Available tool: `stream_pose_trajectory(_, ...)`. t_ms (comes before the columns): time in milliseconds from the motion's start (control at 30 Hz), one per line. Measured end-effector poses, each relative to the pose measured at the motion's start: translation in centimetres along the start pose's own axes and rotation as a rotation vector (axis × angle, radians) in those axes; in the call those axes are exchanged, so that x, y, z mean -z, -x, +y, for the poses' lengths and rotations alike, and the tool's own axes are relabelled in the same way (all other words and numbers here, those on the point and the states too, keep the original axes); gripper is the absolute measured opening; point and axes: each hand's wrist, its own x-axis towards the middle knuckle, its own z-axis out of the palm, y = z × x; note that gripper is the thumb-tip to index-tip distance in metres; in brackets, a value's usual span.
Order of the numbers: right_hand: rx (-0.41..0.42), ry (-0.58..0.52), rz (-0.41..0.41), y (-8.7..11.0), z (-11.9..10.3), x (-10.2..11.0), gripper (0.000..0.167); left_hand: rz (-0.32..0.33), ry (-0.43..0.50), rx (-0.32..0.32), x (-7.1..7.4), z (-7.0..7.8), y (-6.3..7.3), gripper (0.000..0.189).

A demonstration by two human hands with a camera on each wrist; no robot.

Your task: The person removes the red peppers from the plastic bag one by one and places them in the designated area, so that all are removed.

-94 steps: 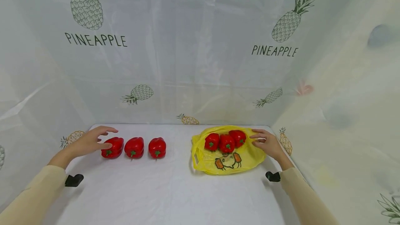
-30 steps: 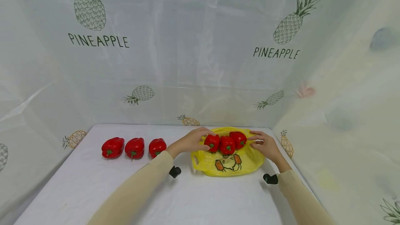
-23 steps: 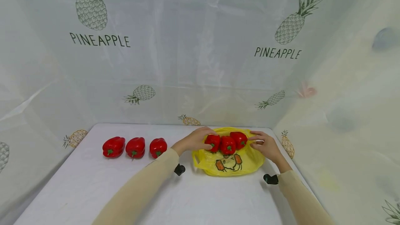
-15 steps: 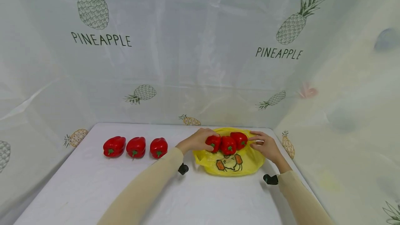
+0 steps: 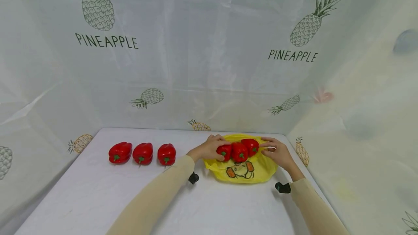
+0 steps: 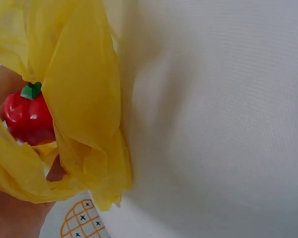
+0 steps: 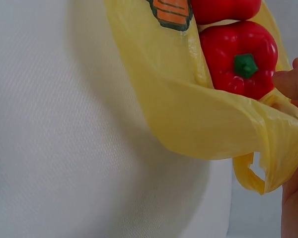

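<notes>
Three red bell peppers with green stems lie in the mouth of a yellow plastic bag (image 5: 264, 171). My left hand (image 5: 209, 148) reaches over the bag's left side and grips the leftmost pepper (image 5: 225, 153), thumb in front and fingers behind. In the left wrist view, yellow film hides much of that pepper (image 6: 30, 119) and hand. The middle pepper (image 5: 239, 152) and right pepper (image 5: 250, 146) sit close beside it. My right hand (image 5: 277, 152) is at the bag's right rim, fingers extended and spread. In the right wrist view its thumb is right beside a pepper (image 7: 241, 62).
On the table (image 5: 98, 198) to the left, three more bell peppers stand in a row: left (image 5: 120, 153), centre (image 5: 142, 153) and right (image 5: 166, 154). A pineapple-print sheet (image 5: 202, 64) hangs behind the table and along its sides.
My left hand has left the far-left pepper, crossed to the bag and closed round the leftmost pepper there. The bag's left handle has become hidden behind that hand. My right hand stays put.
</notes>
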Motion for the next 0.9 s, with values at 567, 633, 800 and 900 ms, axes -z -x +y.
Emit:
stream_pose_trajectory(567,0.032,0.042,0.015,0.0,0.9,0.0,0.022,0.006,-0.050,-0.008,-0.2,0.7,0.6,0.050)
stream_pose_trajectory(633,0.031,0.044,0.014,0.0,0.9,0.0,0.023,0.007,-0.051,-0.010,-0.2,0.9,0.7,0.048)
stream_pose_trajectory(800,0.031,0.042,0.007,0.0,0.8,0.1,0.024,-0.006,-0.011,-0.010,-0.3,1.0,1.1,0.045)
stream_pose_trajectory(900,0.034,0.039,0.004,0.1,0.8,0.1,0.024,-0.014,0.027,-0.005,-0.4,1.0,1.2,0.044)
